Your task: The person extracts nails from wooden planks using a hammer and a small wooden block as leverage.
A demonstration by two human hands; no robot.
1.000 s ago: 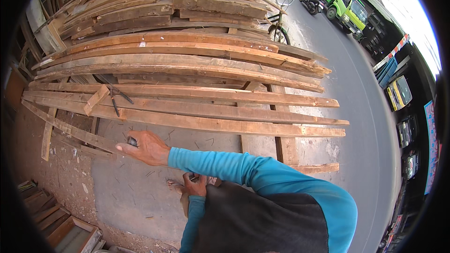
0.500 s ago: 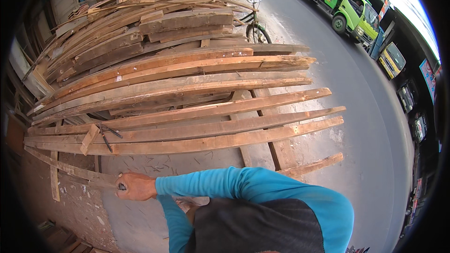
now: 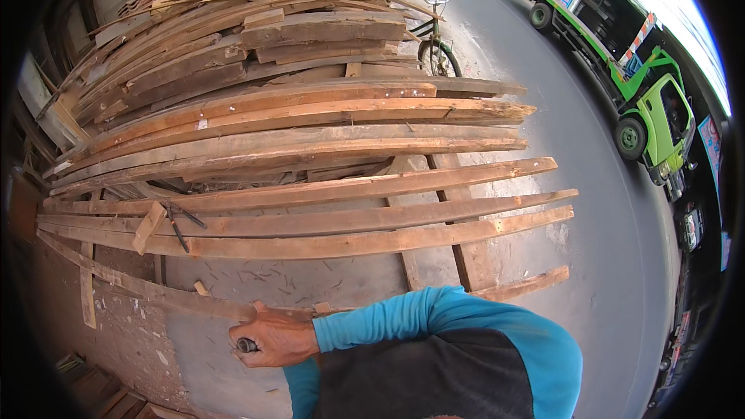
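Observation:
My right hand (image 3: 272, 337), in a blue sleeve, is closed around a small dark round handle end (image 3: 247, 345). The fist rests against the near edge of a long thin plank (image 3: 155, 291) lying on the concrete. My left hand is hidden; only its blue sleeve (image 3: 301, 380) shows under the right forearm. Beyond the hand, several long reddish planks (image 3: 326, 244) lie side by side across two cross boards (image 3: 466, 260). A dark metal tool (image 3: 177, 225) lies on those planks, next to a short wood block (image 3: 147, 226).
A tall stack of rough planks (image 3: 272, 70) fills the far left and middle. A bicycle (image 3: 436, 50) leans behind it. A green truck (image 3: 652, 109) stands on the grey road (image 3: 590, 186) at right. More boards (image 3: 93, 388) lie at lower left.
My right hand has drawn back along the thin plank toward my body. My left hand, visible a second ago below the right arm, is now out of sight. The view has swung.

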